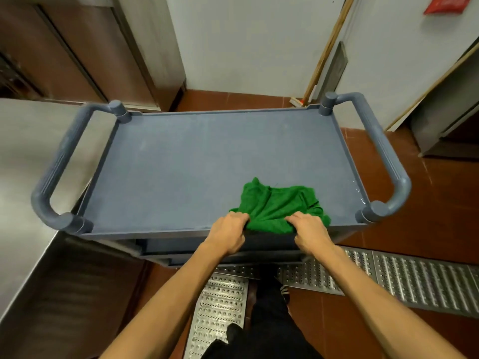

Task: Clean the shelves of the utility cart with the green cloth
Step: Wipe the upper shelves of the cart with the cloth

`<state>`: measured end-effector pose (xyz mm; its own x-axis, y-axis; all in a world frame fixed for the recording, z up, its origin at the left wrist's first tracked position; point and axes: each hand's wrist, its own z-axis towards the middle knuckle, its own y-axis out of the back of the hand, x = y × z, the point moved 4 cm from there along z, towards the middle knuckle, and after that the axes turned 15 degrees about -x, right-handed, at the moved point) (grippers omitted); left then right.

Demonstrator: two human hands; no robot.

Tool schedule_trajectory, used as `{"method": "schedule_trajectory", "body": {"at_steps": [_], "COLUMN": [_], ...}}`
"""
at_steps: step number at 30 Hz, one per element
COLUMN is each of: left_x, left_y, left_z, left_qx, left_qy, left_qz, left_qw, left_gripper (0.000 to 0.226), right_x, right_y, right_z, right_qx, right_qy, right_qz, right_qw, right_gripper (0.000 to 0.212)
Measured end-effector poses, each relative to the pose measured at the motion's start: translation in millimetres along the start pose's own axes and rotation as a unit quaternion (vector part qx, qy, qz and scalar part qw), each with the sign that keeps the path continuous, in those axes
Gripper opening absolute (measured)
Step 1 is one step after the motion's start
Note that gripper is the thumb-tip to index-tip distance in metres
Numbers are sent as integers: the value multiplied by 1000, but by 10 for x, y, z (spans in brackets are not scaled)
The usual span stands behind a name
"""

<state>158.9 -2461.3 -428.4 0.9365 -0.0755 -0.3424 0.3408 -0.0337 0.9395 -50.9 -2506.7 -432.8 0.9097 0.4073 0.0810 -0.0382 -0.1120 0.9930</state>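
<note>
A grey-blue utility cart stands right in front of me, its flat top shelf seen from above. The crumpled green cloth lies on that shelf near the front edge, right of centre. My left hand pinches the cloth's left near corner with curled fingers. My right hand grips its right near edge the same way. Both hands sit at the shelf's front rim. The lower shelves show only as dark edges beneath the top one.
Looped handles stick out at the cart's left and right ends. A steel counter is close on the left. A broom handle leans on the white wall behind. Metal floor grates and red tiles lie underfoot.
</note>
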Motion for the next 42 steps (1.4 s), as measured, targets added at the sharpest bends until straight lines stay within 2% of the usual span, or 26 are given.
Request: {"method": "schedule_trajectory", "body": {"at_steps": [8,18,24,31,34,37,39,42], "left_x": [405,958,1396,1707,1766,1784,1780,1749], "left_y": [130,390,576,706,728,753,782,844], "left_z": [-239,-529,-775,-930,-952,-941,-931,-937], "left_qx": [-23,-41,-50,-57,-55,-62,-73,-91], "left_qy": [43,121,183,240,252,259,260,251], "left_qz": [1,22,11,7,4,-17,-32,-45], "left_qw": [999,992,982,969,966,964,962,963], "left_gripper": [20,22,26,28,28,28,25,21], "right_x": [451,1085,1571,1946,1983,1911,1818,1629], "right_y": [-38,-82,-88,-36,-43,-63,-21,88], "right_z": [59,359,593,754,767,750,733,717], "right_qx": [9,44,52,79,88,103,78,13], "right_qy": [43,138,228,282,283,242,205,169], "right_qz": [8,13,11,3,21,79,93,50], "right_qw": [999,989,972,956,955,962,971,984], "right_gripper": [67,62,53,39,45,52,46,31]}}
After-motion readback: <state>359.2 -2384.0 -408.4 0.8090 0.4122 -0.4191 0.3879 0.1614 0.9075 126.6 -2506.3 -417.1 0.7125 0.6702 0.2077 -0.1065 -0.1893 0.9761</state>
